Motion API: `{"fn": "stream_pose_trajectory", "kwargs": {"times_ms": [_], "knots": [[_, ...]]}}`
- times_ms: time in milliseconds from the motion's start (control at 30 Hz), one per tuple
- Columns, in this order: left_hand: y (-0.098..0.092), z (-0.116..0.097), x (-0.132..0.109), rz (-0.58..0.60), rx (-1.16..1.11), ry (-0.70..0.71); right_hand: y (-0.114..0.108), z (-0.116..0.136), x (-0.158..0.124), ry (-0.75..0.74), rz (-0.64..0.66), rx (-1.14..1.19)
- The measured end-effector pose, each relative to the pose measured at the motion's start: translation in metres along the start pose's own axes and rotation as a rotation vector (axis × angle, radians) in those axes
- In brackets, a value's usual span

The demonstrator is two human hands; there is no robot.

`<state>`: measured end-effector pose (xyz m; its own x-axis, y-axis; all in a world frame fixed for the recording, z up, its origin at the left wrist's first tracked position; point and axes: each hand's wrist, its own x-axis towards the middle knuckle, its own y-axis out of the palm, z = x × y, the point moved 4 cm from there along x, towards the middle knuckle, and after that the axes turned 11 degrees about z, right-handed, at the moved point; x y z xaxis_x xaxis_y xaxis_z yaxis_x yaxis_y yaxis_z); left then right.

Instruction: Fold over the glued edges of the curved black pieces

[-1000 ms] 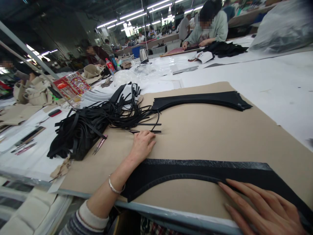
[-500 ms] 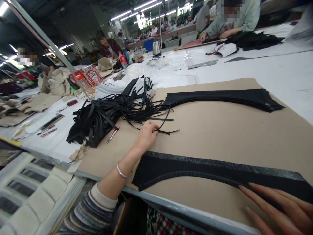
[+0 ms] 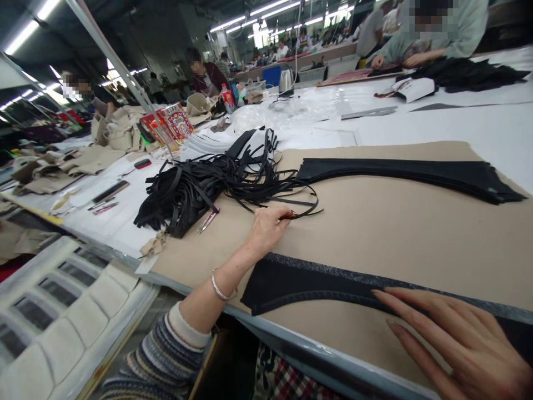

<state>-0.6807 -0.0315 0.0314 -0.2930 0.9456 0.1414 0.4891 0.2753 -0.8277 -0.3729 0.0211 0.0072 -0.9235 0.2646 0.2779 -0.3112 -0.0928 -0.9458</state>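
Note:
My left hand (image 3: 268, 229) rests on the tan board (image 3: 395, 228) with its fingers pinched on a thin black strip (image 3: 302, 214) at the edge of a tangled pile of black strips (image 3: 200, 186). My right hand (image 3: 462, 344) lies flat, fingers stretched out, on the near curved black fabric piece (image 3: 316, 283) at the board's front edge. A stack of similar curved black pieces (image 3: 416, 172) lies along the far side of the board.
Small pink snips (image 3: 208, 219) lie beside the strip pile. Pens and tools (image 3: 106, 199) sit on the white table to the left, with beige bags (image 3: 112, 130) and a red box (image 3: 169, 122) behind. Other people work at tables in the background.
My left hand went from lying flat to pinching a black strip and drawing it out of the pile. My right hand stayed flat on the near black piece. The view shifted left.

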Motion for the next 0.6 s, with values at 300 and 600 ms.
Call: {"fn": "stream_pose_trajectory", "kwargs": {"times_ms": [300, 600], "knots": [[-0.001, -0.043, -0.086, 0.083, 0.158, 0.083, 0.007, 0.018, 0.025, -0.19, 0.045, -0.171], [0.041, -0.051, -0.126, 0.102, 0.416, 0.166, 0.005, 0.02, 0.017, -0.023, 0.022, -0.087]]}}
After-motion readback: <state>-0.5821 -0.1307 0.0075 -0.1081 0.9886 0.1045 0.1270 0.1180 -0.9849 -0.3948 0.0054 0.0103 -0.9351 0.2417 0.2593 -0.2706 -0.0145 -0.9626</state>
